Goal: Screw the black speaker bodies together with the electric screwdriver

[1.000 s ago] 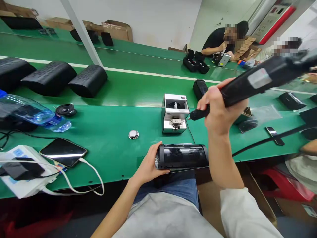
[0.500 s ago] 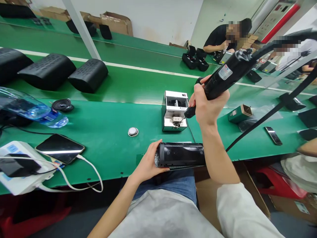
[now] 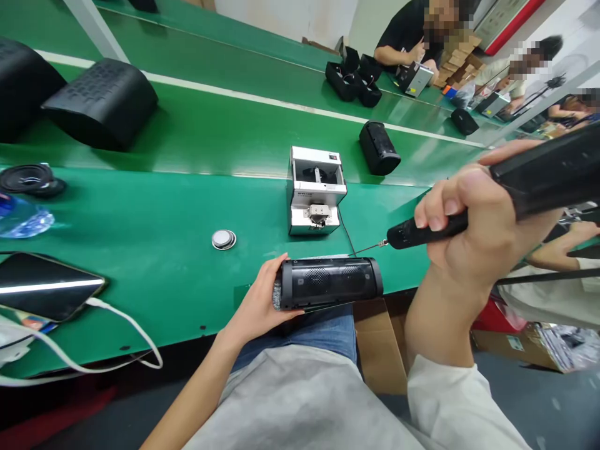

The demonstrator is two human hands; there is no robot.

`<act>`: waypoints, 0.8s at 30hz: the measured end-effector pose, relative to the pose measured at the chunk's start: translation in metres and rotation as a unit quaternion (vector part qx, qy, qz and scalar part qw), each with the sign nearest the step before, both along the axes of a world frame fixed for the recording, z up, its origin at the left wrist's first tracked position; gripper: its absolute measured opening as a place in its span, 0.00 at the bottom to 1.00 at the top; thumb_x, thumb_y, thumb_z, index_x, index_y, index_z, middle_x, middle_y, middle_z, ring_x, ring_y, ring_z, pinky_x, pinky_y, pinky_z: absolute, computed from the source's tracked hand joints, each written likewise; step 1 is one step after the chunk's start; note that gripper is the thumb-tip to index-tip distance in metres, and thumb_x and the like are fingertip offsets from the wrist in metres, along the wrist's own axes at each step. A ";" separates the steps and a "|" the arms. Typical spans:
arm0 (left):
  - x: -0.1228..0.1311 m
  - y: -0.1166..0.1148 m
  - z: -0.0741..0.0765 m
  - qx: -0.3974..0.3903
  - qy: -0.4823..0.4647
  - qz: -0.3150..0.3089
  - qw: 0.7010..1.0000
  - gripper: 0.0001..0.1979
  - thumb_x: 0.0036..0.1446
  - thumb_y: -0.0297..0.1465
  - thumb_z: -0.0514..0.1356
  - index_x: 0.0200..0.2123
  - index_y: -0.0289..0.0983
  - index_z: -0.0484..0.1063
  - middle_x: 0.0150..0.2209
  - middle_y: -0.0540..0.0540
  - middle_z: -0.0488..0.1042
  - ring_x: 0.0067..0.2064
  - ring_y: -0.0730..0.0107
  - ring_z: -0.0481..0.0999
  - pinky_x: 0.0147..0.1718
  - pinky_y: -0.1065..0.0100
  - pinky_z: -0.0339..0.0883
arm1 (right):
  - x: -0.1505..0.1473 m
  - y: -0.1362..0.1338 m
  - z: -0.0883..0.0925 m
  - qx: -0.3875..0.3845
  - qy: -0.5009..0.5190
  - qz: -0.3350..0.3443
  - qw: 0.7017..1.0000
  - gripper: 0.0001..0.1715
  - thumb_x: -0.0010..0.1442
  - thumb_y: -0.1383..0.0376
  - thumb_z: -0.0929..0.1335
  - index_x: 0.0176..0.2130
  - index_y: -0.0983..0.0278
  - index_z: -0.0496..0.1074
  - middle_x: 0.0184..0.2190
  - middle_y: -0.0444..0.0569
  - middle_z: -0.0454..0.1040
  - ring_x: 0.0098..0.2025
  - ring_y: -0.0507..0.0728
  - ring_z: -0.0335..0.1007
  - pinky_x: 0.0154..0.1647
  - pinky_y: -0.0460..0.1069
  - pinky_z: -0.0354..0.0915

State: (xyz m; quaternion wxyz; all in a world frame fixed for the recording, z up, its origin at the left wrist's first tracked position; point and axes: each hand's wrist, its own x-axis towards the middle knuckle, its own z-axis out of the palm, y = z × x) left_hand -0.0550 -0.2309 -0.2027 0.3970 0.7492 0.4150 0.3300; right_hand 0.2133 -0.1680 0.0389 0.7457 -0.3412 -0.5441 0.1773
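Observation:
A black cylindrical speaker [image 3: 330,282] lies on its side at the near edge of the green bench, over my lap. My left hand [image 3: 259,304] is wrapped round its left end and holds it. My right hand [image 3: 473,215] grips a black electric screwdriver [image 3: 492,192] whose thin bit points left and down, its tip just above the speaker's top right. A white screw feeder box [image 3: 315,190] stands on the bench just behind the speaker.
A small round metal disc [image 3: 224,239] lies left of the feeder. A phone [image 3: 44,292] with a white cable, a water bottle [image 3: 21,219] and a loose speaker driver [image 3: 28,179] sit at the left. Black speaker shells [image 3: 100,103] rest on the conveyor. Other people work at the far right.
My right hand pulled the screwdriver back from the screw feeder, to the right and down, so its bit now points at the speaker. The view tilted down and rightward.

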 end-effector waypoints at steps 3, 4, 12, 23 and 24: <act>0.000 0.000 0.001 -0.004 0.001 0.001 1.000 0.58 0.62 0.38 0.80 0.83 0.50 0.47 0.77 0.34 0.63 0.79 0.36 0.67 0.77 0.36 0.66 | 0.002 -0.006 0.001 -0.020 -0.005 -0.014 1.000 0.11 0.61 0.71 0.78 0.40 0.57 0.77 0.21 0.36 0.64 0.16 0.50 0.58 0.15 0.48 0.56; 0.000 0.000 0.001 -0.006 0.002 0.002 1.000 0.58 0.62 0.39 0.80 0.83 0.50 0.48 0.77 0.34 0.63 0.79 0.36 0.67 0.77 0.36 0.66 | 0.002 -0.006 0.000 -0.025 -0.010 -0.018 0.999 0.12 0.61 0.69 0.79 0.40 0.57 0.77 0.21 0.35 0.63 0.16 0.50 0.58 0.14 0.48 0.56; 0.000 -0.004 -0.004 -0.008 -0.003 0.013 1.000 0.59 0.59 0.34 0.80 0.83 0.53 0.48 0.77 0.35 0.64 0.79 0.34 0.69 0.77 0.31 0.66 | -0.005 -0.008 -0.035 -0.090 -0.001 0.030 0.995 0.13 0.65 0.65 0.80 0.44 0.57 0.75 0.23 0.34 0.69 0.16 0.50 0.64 0.17 0.47 0.65; -0.001 -0.006 -0.025 -0.036 -0.033 0.067 0.997 0.56 0.53 0.23 0.76 0.81 0.51 0.58 0.79 0.35 0.67 0.79 0.31 0.70 0.77 0.31 0.68 | -0.001 -0.014 -0.078 -0.126 0.029 0.115 0.985 0.15 0.71 0.60 0.78 0.42 0.57 0.69 0.28 0.38 0.69 0.20 0.49 0.63 0.20 0.46 0.65; 0.000 -0.006 -0.025 -0.034 -0.035 0.075 0.996 0.56 0.53 0.23 0.75 0.80 0.51 0.58 0.79 0.35 0.67 0.79 0.31 0.70 0.77 0.32 0.68 | 0.000 -0.014 -0.078 -0.129 0.025 0.123 0.984 0.16 0.71 0.59 0.78 0.42 0.58 0.69 0.27 0.38 0.69 0.20 0.49 0.63 0.20 0.46 0.65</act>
